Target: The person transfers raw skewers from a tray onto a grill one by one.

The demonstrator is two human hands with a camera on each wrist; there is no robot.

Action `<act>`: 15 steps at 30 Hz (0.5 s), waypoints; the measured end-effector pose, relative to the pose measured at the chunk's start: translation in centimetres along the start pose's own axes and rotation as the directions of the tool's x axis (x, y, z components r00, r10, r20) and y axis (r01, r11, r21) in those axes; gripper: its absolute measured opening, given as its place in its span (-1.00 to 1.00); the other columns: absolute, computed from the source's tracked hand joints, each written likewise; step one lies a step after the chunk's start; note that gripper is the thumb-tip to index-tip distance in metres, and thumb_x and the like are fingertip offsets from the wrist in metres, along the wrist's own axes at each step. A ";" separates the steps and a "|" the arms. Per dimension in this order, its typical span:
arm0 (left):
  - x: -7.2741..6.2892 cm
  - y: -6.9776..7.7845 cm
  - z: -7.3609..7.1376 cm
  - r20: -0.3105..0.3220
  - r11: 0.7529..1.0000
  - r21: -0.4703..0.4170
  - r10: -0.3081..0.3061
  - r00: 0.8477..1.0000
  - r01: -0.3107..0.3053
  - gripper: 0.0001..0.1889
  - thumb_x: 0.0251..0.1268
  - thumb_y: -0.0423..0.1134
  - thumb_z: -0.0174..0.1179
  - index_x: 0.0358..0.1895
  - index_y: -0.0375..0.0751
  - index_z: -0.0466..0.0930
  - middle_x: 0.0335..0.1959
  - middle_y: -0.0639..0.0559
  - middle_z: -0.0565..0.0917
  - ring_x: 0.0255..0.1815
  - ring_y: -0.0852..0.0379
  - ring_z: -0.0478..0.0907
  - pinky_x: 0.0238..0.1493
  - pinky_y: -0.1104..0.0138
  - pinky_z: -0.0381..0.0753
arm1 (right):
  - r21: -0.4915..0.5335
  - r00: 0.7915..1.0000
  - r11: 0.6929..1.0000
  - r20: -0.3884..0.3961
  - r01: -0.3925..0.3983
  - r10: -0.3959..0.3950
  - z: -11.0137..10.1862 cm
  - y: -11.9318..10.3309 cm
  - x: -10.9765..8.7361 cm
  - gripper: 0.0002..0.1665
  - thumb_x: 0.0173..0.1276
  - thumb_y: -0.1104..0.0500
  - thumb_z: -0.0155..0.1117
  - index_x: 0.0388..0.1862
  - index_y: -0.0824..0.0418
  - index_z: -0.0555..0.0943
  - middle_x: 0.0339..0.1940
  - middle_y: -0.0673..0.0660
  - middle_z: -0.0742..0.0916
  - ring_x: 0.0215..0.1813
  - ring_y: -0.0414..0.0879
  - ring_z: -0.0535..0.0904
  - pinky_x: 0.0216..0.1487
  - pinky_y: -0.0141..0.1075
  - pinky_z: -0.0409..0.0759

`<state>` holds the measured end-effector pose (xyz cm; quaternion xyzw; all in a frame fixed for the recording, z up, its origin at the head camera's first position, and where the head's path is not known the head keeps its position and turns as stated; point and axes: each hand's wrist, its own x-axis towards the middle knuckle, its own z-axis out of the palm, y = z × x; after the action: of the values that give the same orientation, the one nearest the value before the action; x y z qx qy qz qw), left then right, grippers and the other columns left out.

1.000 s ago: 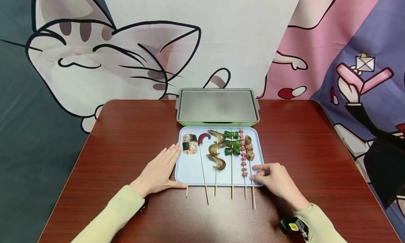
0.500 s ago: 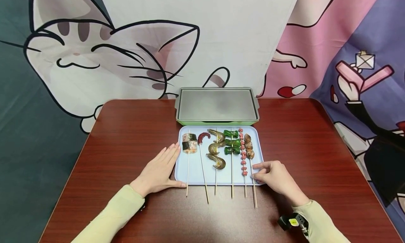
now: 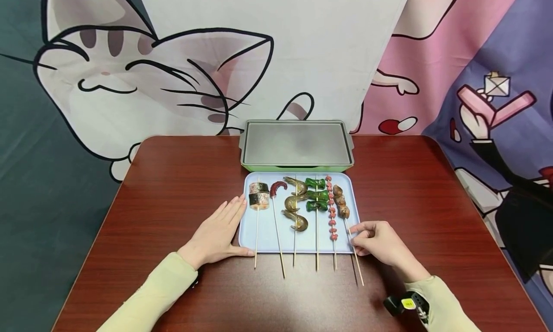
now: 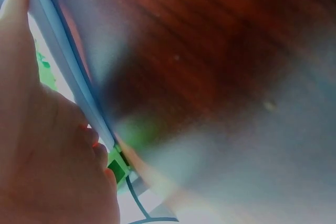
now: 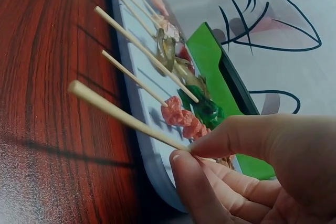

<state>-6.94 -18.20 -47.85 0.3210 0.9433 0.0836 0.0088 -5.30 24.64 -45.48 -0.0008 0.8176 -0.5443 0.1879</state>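
Note:
My right hand (image 3: 381,244) pinches the bare stick of a skewer of brown meat chunks (image 3: 340,197) between thumb and fingers. Its food end lies over the right side of a light blue tray (image 3: 267,238). Seen from the right wrist, the stick's free end (image 5: 121,114) rises above the tabletop, casting a shadow. My left hand (image 3: 219,232) rests along the tray's left edge, fingers straight and thumb spread at the front corner. Beside the held skewer lie a skewer of small pink pieces (image 3: 332,214) and one of green peppers (image 3: 317,195).
More skewers lie leftward: shrimp (image 3: 297,221), a curled dark red tentacle (image 3: 278,187) and thick pieces with dark skin (image 3: 259,196). Their sticks overhang the tray's front. Directly behind the tray stands a green grill with a flat grey plate (image 3: 297,142), on a reddish-brown table (image 3: 181,178).
My right hand has shifted slightly right, swinging the stick's lower end to the right, so the meat skewer now slants. My left hand has stayed in place.

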 end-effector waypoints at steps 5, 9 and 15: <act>-0.1 0.0 0.1 -0.021 1.000 -0.012 0.012 1.000 -0.012 0.31 0.08 0.63 0.09 0.55 -0.51 0.09 0.60 -0.33 0.08 0.59 -0.21 0.07 0.57 0.02 0.02 | -0.047 0.999 0.999 -0.045 -0.001 -0.001 -0.1 -0.3 -0.6 -0.66 0.20 0.48 0.29 -0.02 0.56 0.63 -0.50 0.19 0.75 -0.49 -0.07 0.68 -0.39 -0.25 0.76; -0.1 -0.1 0.2 -0.002 1.000 0.005 0.001 1.000 -0.001 0.32 0.09 0.65 0.04 0.57 -0.49 0.05 0.62 -0.30 0.05 0.60 -0.17 0.02 0.59 0.06 -0.02 | -0.091 0.996 0.996 -0.082 0.025 -0.033 -0.4 -0.9 -1.1 -0.66 0.19 0.49 0.26 -0.02 0.54 0.64 -0.50 0.16 0.75 -0.49 -0.08 0.68 -0.40 -0.26 0.75; 0.0 -0.1 0.1 -0.023 1.000 0.003 0.009 1.000 -0.008 0.31 0.08 0.63 0.08 0.55 -0.50 0.09 0.60 -0.32 0.08 0.59 -0.19 0.06 0.57 0.04 0.03 | -0.084 0.987 0.990 -0.101 0.115 -0.123 -1.0 -1.6 -1.7 -0.65 0.19 0.57 0.17 -0.01 0.56 0.63 -0.48 0.21 0.73 -0.45 -0.13 0.68 -0.39 -0.22 0.77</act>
<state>-6.95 -18.25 -47.97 0.3241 0.9421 0.0860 -0.0027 -4.38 25.24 -43.17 -0.0281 0.8454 -0.5216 0.1115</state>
